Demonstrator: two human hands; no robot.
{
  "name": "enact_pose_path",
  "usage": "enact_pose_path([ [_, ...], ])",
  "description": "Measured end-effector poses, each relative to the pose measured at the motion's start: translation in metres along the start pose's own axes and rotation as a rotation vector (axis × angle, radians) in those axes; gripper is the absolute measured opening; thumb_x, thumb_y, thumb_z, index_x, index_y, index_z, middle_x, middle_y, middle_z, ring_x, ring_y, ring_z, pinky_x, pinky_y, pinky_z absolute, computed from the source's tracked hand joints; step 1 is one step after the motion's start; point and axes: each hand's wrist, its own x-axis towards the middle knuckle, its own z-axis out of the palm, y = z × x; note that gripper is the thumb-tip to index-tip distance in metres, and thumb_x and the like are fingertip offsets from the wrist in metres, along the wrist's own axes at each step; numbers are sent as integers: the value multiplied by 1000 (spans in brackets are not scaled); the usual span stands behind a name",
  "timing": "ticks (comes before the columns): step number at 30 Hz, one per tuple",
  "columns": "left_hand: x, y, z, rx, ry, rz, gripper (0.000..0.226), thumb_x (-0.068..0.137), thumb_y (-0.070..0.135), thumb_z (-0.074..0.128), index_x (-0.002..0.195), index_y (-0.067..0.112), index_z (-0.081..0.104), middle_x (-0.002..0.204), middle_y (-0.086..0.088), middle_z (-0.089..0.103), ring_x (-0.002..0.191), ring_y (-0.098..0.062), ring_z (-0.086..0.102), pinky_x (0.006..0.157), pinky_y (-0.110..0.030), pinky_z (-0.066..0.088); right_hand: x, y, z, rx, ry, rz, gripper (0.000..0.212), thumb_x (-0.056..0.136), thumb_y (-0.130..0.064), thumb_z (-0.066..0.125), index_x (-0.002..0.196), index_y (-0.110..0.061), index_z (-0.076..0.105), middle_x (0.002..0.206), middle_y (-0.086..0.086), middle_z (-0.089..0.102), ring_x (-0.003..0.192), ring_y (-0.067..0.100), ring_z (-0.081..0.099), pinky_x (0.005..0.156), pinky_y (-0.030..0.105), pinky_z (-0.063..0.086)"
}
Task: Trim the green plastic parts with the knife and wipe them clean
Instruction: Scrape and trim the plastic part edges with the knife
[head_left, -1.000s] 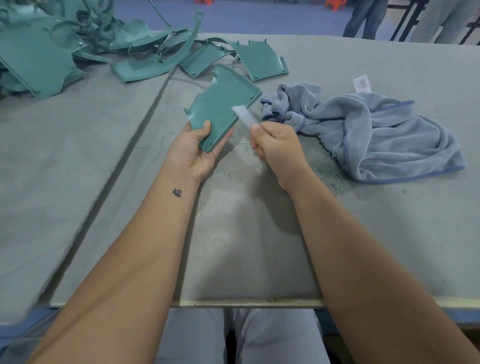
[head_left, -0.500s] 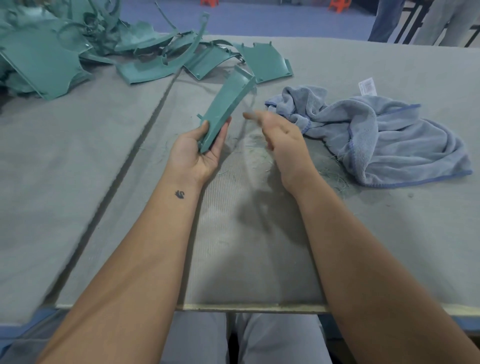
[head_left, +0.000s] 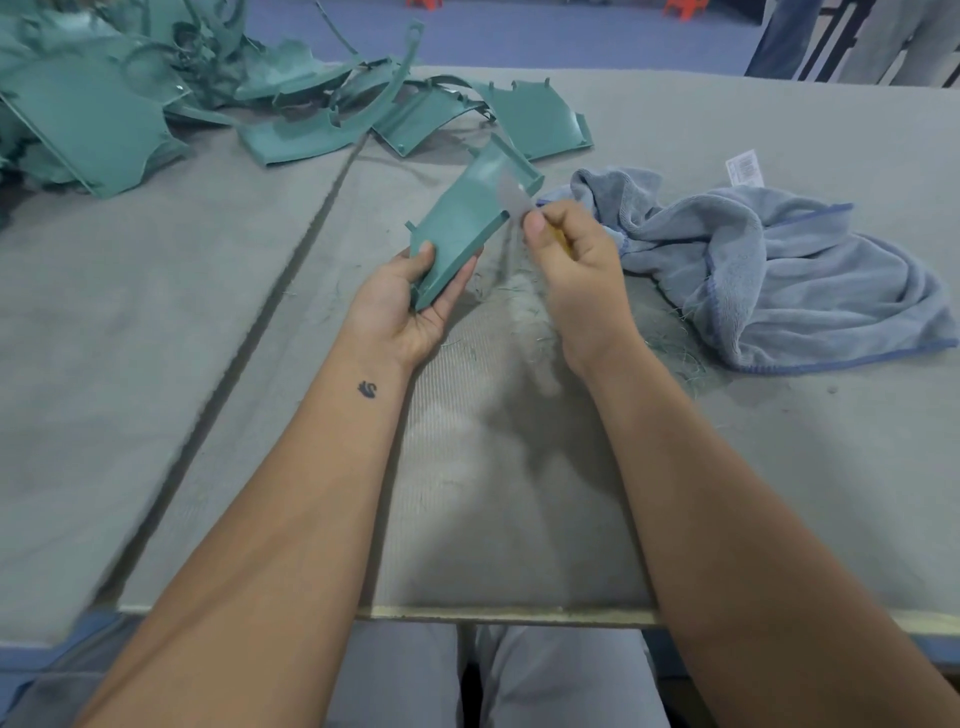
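Note:
My left hand grips the near end of a curved green plastic part, holding it tilted above the grey table. My right hand is curled round a knife; its blurred pale blade lies against the part's right edge near the far corner, and a bit of yellow handle shows between the fingers. A blue-grey cloth lies crumpled to the right, just beyond my right hand.
A pile of green plastic parts fills the far left of the table, with more green pieces behind the held part. Thin green shavings are scattered under my right hand. People's legs stand beyond the table's far right.
My left hand turned the part from edge-on so its inner face shows. My right hand brought the knife blade back up against the part's right edge.

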Motion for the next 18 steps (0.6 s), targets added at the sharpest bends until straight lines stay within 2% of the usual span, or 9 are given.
enact_pose_path([
  [3,1,-2,1,20,-4,3,18,102,3,41,101,-7,55,73,-22,71,61,-28,72,52,-30,59,-5,2,7,-117,-129,-15,21,94,-20,56,73,-23,56,63,-16,45,61,1,39,60,16,35],
  [5,1,-2,1,23,0,5,19,102,3,40,100,-7,55,70,-21,71,60,-27,72,51,-29,58,-5,3,11,-155,-155,-20,22,94,-18,57,72,-23,56,61,-15,44,59,1,38,59,17,34],
  [9,0,-1,1,-18,-6,-12,15,101,3,44,106,-7,54,75,-25,70,64,-33,72,50,-30,58,-1,1,2,32,40,65,26,96,-21,54,71,-26,56,57,-18,43,56,1,37,60,18,34],
  [12,0,-1,0,-32,-1,1,15,100,2,45,109,-7,53,77,-25,70,66,-34,72,51,-32,58,3,3,-5,88,176,79,21,95,-23,55,75,-20,58,70,1,47,68,15,40,66,24,37],
  [14,0,-1,0,-58,0,15,15,100,2,45,110,-6,53,80,-25,70,67,-34,72,51,-33,58,6,4,-7,159,320,104,21,96,-22,54,75,-18,57,73,5,48,70,18,41,67,26,38],
  [16,1,1,-1,-73,-7,60,13,101,3,44,108,-3,53,87,-23,69,68,-33,73,52,-33,59,7,5,-10,88,393,117,23,97,-23,54,74,-20,55,68,-1,49,65,13,41,64,25,38],
  [18,2,4,-2,-100,-30,116,12,101,4,43,106,2,53,89,-20,71,71,-31,73,54,-34,59,7,9,-11,-228,298,122,19,95,-29,56,77,-23,57,68,-6,54,63,11,47,65,29,40],
])
